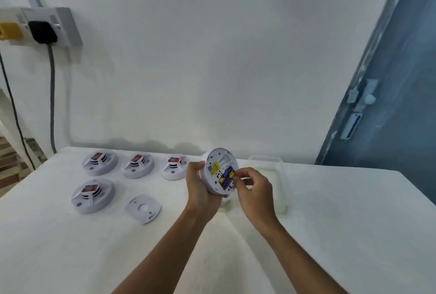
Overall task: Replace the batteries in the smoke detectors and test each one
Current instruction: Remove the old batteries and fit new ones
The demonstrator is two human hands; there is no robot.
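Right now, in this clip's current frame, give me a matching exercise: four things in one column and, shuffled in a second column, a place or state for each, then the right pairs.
Things:
1. held smoke detector
2. square cover plate
3. black plug
4. clear plastic container

Places or states:
A. lying flat on the white tabletop, near side of the detectors laid out there
B. plugged into the wall socket at upper left
C. gripped in the left hand, back side facing the camera, right hand at its battery bay
D. on the table behind the right hand

Pairs: 1-C, 2-A, 3-B, 4-D
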